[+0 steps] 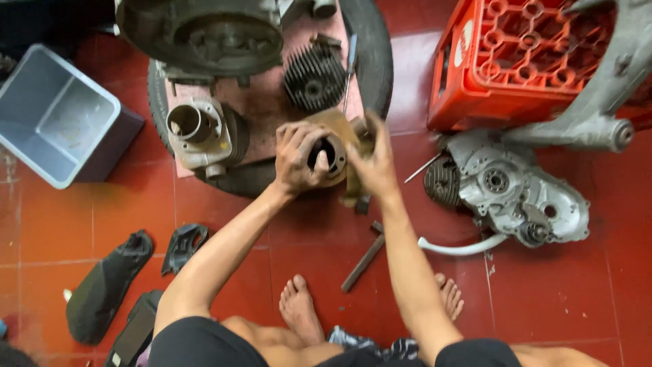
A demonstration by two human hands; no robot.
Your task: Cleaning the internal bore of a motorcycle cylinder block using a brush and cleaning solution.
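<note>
Here, both the left hand (297, 158) and right hand (375, 163) clutch 1 rusty-brown, grimy engine cylinder (334, 151) with a dark round bore.

We see soft, even daylight with faint shadows. The glossy red tiled floor (557, 299) shows mild sheen. Our right hand (375, 166) is motion-blurred; the grey plastic bin (41, 146) and frame edges look slightly soft and stretched.

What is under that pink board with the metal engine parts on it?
A black rubber tyre lies under the pink board; its curved edge shows around the board. The board and the engine parts hide the tyre's middle, so what is inside it cannot be seen.
</note>
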